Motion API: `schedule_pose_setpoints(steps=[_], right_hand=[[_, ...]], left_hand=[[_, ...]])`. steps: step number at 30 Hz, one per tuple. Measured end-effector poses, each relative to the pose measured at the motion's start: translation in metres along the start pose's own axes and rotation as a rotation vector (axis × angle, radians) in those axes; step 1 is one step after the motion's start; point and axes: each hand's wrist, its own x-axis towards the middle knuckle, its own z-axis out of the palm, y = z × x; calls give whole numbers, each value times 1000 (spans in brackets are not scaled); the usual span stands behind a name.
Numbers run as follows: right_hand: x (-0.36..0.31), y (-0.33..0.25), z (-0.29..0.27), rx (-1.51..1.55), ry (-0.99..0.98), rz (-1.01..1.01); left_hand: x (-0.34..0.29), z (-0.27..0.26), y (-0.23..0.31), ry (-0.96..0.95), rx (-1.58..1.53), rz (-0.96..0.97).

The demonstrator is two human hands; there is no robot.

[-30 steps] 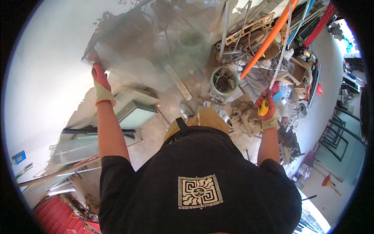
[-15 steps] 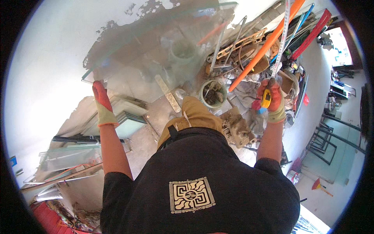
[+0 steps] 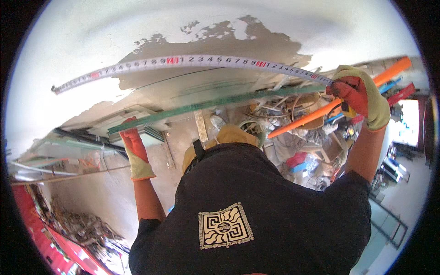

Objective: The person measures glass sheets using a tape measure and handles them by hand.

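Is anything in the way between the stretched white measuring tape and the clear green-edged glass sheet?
Nothing visible along the span: the white measuring tape arches above the glass sheet in this view. At its right end, the right hand, in a red and cream glove, holds it, seemingly near the sheet's edge.

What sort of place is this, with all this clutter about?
Probably a glass workshop or storeroom: the left hand grips a glass sheet, more panes are stacked near the wall, and the right hand holds a tape measure.
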Motion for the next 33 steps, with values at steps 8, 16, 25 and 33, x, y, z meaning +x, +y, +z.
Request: schedule_pose_setpoints(steps=[8,16,25,33], right_hand=[[149,-18,45,-154,-383,-49],[204,59,130,1,-669,-196],[213,116,186,-394,-657,-165],[200,96,160,-713,-691,39]], left_hand=[[-67,27,51,81,251,109],[-117,15,61,60,261,50],[-142,-36,61,-59,-81,-261],[-42,-100,235,-350,827,-271]])
